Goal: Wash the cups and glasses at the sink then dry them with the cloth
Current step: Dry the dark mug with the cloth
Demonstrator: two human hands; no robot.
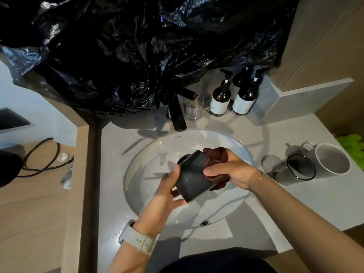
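Note:
Over the white round sink (pixel 149 154) my left hand (pixel 167 192) grips a black cup (pixel 194 178), tilted on its side. My right hand (pixel 232 170) holds a dark brown cloth (pixel 214 154) bunched against the cup's right side and partly pushed into it. On the counter to the right stand a white mug (pixel 331 158) and a clear glass with a dark rim (pixel 295 170), both lying toward me. Another clear glass (pixel 193 108) stands behind the black tap (pixel 178 113).
A large black plastic bag (pixel 137 46) hangs over the back of the counter. Two dark pump bottles (pixel 220 99) (pixel 245 97) stand at the back right. Something green (pixel 352 144) lies at the right edge. A wooden surface with a black cable (pixel 43 160) is on the left.

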